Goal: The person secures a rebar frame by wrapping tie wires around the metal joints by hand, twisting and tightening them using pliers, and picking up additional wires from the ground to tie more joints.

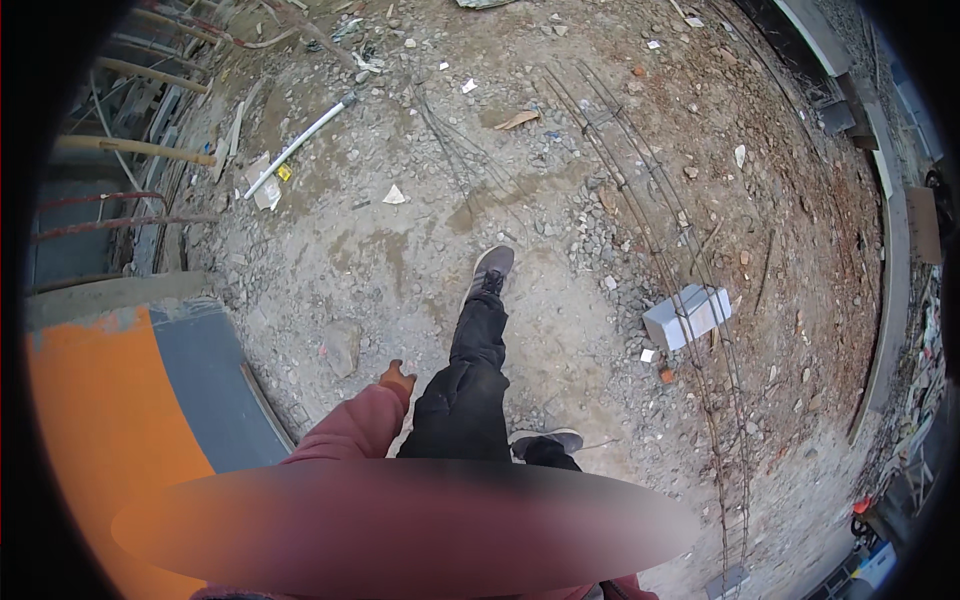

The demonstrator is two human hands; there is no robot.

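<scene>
My left hand [398, 379] hangs beside my left leg at the end of a dull red sleeve [352, 424]. Its fingers are loosely bent and a little apart, and nothing shows in them. It touches nothing that I can see; gravelly ground lies below. My right hand is out of view. One leg in black trousers [470, 385] is stretched forward, its grey shoe [490, 268] on the ground. The other shoe [548, 442] is farther back to the right. A blurred patch covers the lower middle of the picture.
An orange and grey wall [110, 390] stands at left, with rusty bars [120, 228] and poles beyond. A white pipe [298, 148] lies ahead left. To the right, a long rebar frame [655, 185] runs along the ground past a white box [686, 316]. Stones and scraps are scattered about.
</scene>
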